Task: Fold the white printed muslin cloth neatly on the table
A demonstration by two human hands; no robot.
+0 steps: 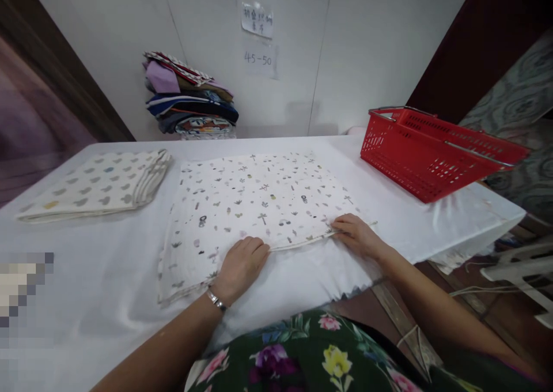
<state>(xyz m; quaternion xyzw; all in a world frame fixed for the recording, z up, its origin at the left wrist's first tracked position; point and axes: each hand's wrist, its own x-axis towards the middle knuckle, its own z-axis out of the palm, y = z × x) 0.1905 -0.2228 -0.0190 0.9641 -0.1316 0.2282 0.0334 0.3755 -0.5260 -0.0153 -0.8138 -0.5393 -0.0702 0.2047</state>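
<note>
On printed cloth, fingers lie curled.

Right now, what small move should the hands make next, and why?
Probably lift the near edge of the spread cloth and fold it toward the far side: the left hand and right hand are both at that edge, and a folded cloth lies to its left.

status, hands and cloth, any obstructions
Left hand, right hand at near edge of printed cloth. Cloth spread out. No obstruction seen; red basket apart, right.
</note>
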